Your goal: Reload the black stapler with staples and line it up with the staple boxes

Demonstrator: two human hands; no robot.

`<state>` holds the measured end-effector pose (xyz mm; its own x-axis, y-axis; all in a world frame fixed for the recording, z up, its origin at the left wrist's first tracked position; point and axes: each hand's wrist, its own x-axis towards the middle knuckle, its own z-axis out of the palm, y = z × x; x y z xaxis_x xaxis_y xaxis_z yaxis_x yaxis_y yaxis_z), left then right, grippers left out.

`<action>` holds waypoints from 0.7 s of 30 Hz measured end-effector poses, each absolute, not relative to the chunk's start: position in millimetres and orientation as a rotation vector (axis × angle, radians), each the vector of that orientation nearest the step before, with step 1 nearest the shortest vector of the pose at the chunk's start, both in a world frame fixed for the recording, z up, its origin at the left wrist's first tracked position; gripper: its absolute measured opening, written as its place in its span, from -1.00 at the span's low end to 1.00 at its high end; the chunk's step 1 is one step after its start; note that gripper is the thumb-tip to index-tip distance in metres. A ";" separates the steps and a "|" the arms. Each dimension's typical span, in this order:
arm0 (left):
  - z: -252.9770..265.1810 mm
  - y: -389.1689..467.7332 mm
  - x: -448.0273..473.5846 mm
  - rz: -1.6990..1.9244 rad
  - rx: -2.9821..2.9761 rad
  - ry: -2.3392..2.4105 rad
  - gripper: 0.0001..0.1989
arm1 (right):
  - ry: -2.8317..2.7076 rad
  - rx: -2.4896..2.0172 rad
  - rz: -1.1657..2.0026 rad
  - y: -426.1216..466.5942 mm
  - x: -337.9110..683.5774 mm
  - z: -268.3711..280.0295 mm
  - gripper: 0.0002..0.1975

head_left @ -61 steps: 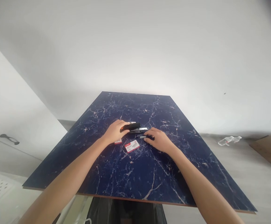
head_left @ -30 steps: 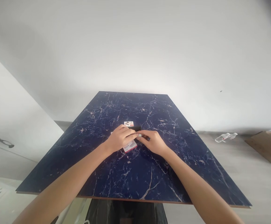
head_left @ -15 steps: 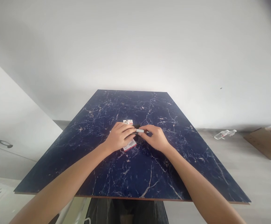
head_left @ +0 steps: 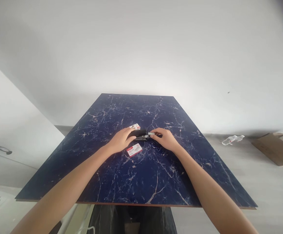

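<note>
The stapler (head_left: 139, 133) is clasped by the left hand (head_left: 119, 139); at its right end, a grey strip (head_left: 151, 133) is pinched by the right hand (head_left: 166, 139).

The left grip (head_left: 120, 140) hides one end of the black stapler (head_left: 139, 133), and fine print on the nearer box (head_left: 134, 150) beside that grip blurs.

Left arm (head_left: 70, 188): bare, in from lower left, angled up and inward.
Left wrist (head_left: 107, 149): roughly in line with forearm.
Left hand (head_left: 120, 139): back up, fingers wrapped in a grip, thumb on near side.
Right arm (head_left: 208, 185): bare, in from lower right, mirrors left.
Right hand (head_left: 166, 138): thumb and forefinger in a pinch, pointing left.
Hands: facing, near, not touching.
</note>
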<state>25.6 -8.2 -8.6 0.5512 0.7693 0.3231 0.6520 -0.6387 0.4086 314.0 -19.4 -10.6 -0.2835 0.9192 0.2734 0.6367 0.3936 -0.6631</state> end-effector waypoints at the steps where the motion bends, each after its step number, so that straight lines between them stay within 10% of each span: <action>1: -8.4 -8.5 25.8 0.703 2.542 1.192 -0.58 | -2.035 -1.316 0.586 -20.1 313.8 -9.5 -0.76; 21: -3.3 -13.1 28.0 0.565 2.444 1.252 -0.51 | -2.171 -1.316 0.618 -23.2 315.8 -1.6 -0.76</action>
